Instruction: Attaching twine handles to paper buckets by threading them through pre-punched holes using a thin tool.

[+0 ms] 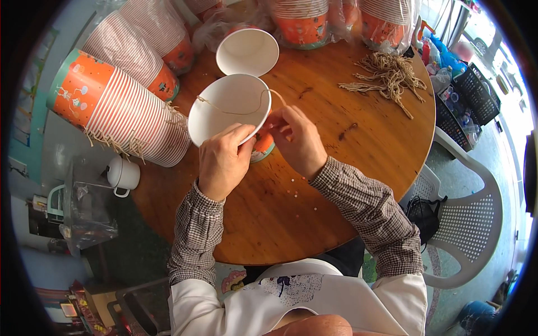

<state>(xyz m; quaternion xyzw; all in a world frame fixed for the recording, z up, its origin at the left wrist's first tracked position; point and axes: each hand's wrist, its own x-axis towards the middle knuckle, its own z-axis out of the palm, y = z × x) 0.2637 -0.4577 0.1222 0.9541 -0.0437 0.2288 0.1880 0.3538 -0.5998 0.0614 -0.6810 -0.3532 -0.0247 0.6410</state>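
A paper bucket (216, 126), white inside with an orange and green printed outside, is tilted over the round table in front of me. My left hand (224, 162) is closed on its near rim, thumb toward the right. A thin tan cord (238, 113) runs across the bucket's mouth and loops out over the right rim. At that right side my right hand (297, 140) pinches the cord close to the bucket wall; the exact spot between the fingertips is partly hidden. Just beyond stands another white paper bucket (246, 53), its mouth facing me.
A nested stack of buckets (137, 112) with cords hanging from it leans at the left, beside a white enamel mug (123, 175). Bagged bucket stacks (302, 22) line the far edge. A cord bundle (389, 78) lies at right on the wooden table (347, 207). A plastic chair (465, 224) stands right.
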